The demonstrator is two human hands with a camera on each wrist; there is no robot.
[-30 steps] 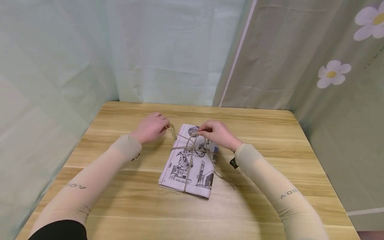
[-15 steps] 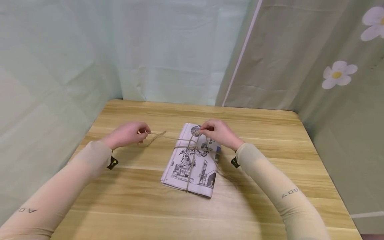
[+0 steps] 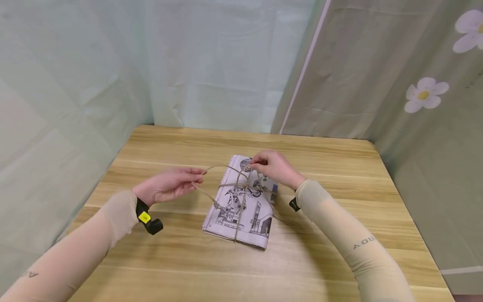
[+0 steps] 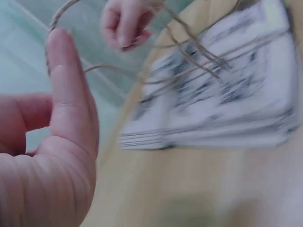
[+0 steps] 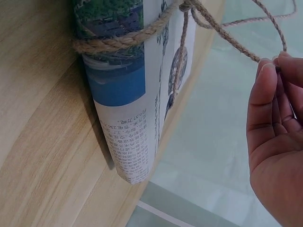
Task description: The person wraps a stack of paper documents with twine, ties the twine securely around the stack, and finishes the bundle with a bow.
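Twine [image 3: 226, 168], rough jute | crosses flat folded newspaper [image 3: 241, 209] | both hands' fingers pinch ends

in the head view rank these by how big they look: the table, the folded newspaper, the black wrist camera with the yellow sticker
1. table: by far the largest.
2. folded newspaper: mid-sized, tied with twine.
3. black wrist camera: smallest, though it sits a little nearer the camera.

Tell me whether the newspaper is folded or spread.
Folded: the newspaper lies as a compact stack on the table, bound crosswise by twine.
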